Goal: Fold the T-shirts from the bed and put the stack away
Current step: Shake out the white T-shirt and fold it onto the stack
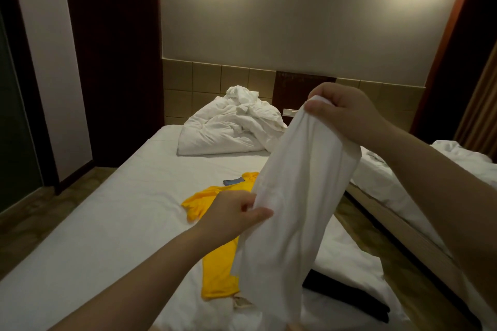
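Observation:
A white T-shirt [293,209] hangs in the air above the bed [107,209]. My right hand [347,113] grips its top edge, raised high. My left hand [234,212] pinches the shirt's left edge lower down. Under the hanging shirt a yellow T-shirt [217,266] lies spread flat on the white sheet, partly hidden by the white one. A dark garment [347,295] lies on the sheet at the lower right, half covered by the white shirt. A small blue-grey item [234,181] sits beside the yellow shirt's collar.
A crumpled white duvet and pillow [231,126] are heaped at the head of the bed against the tiled headboard. A second bed [403,185] stands to the right across a narrow floor gap. Dark wooden panels line the left wall.

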